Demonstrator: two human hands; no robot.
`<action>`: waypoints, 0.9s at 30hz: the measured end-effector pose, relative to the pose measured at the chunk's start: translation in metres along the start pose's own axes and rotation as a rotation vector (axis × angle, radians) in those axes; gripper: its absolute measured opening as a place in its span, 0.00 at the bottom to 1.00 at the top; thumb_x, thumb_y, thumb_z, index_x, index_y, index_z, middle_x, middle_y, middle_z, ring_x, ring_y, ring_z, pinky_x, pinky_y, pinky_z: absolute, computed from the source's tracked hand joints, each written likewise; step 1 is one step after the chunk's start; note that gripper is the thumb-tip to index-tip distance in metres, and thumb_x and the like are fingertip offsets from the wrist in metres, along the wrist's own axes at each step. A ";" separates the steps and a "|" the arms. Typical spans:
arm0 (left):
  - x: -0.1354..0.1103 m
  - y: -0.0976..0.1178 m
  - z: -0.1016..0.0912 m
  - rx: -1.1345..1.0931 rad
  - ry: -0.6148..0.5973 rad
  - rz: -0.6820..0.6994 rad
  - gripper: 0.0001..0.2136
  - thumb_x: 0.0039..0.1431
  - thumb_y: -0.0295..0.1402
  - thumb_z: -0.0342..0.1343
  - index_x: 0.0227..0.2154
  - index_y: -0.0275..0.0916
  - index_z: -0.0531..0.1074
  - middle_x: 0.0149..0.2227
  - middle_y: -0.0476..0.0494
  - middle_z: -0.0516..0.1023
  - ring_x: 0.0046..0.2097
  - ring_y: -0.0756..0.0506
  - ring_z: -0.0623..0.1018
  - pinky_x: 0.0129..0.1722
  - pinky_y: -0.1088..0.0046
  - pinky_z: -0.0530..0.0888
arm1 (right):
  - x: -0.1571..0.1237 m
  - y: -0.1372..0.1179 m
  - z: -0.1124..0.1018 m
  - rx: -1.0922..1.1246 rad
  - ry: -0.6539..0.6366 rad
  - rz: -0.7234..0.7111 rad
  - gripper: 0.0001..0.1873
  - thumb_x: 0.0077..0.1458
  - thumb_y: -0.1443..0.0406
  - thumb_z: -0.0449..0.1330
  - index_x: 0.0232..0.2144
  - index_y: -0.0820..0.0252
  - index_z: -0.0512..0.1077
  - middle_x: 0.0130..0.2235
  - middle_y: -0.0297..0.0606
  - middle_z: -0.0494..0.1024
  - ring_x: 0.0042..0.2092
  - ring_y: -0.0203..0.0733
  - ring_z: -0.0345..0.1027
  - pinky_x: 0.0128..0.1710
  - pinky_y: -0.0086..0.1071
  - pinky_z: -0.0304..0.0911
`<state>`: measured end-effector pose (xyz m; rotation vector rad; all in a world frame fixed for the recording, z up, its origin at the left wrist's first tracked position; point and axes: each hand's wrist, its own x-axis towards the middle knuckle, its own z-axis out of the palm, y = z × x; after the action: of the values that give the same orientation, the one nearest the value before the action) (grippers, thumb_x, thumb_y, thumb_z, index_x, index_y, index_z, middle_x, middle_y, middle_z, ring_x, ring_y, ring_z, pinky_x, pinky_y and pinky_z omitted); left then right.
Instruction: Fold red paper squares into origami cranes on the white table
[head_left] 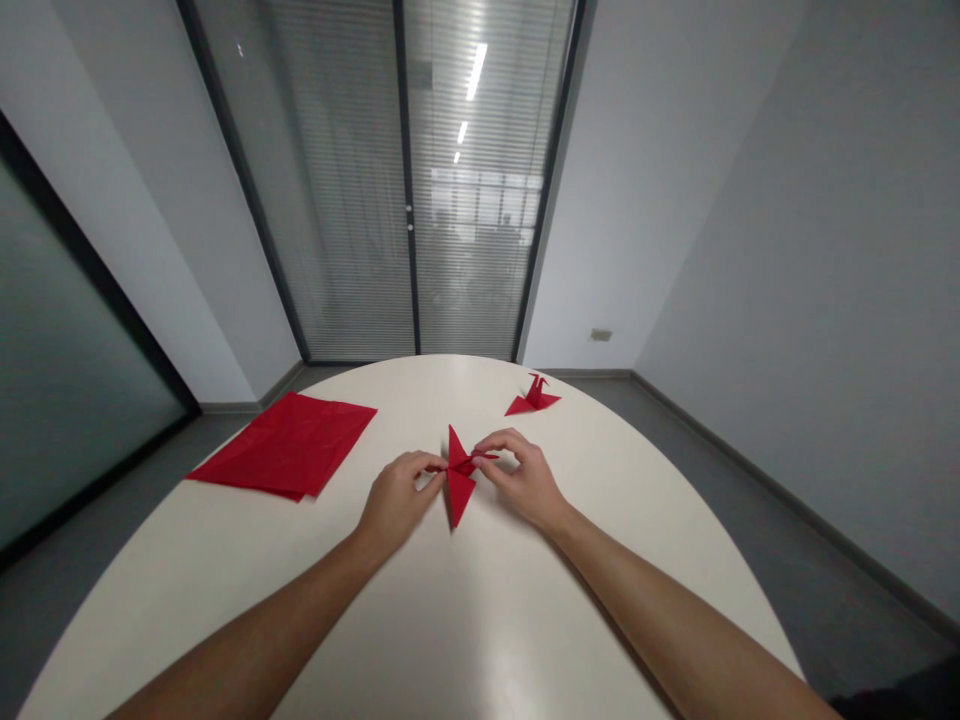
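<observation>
- Pinching the left side of a red folded paper piece, the left hand had its grip drawn narrow, thumb and forefinger together on the paper.
- The right hand held a slim pointed part on the opposite side; its grip was narrow too, and the tip showed between thumb and fingers.
- The piece sat between the two hands, over the middle of the round white counter, one triangular wing pointing away from the person and the other toward them.
- Beyond the right hand, well apart from it, a red paper crane stood near the far edge, its wings spread.
- To the left lay red paper sheets, overlapping, with one corner reaching the counter's edge.
- Behind the counter rose a glass partition with blinds.
</observation>
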<state>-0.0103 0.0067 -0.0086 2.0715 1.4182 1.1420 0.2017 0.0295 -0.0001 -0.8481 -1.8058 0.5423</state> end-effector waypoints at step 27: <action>0.001 0.001 0.002 -0.191 0.023 -0.122 0.09 0.59 0.33 0.56 0.38 0.40 0.79 0.38 0.45 0.83 0.38 0.44 0.80 0.39 0.69 0.73 | 0.000 -0.002 -0.001 -0.007 0.065 0.072 0.09 0.58 0.62 0.63 0.43 0.53 0.76 0.46 0.39 0.80 0.48 0.45 0.72 0.46 0.39 0.65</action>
<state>-0.0083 0.0076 -0.0086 1.8222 1.3680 1.2040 0.2015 0.0276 0.0017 -0.9287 -1.7242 0.5483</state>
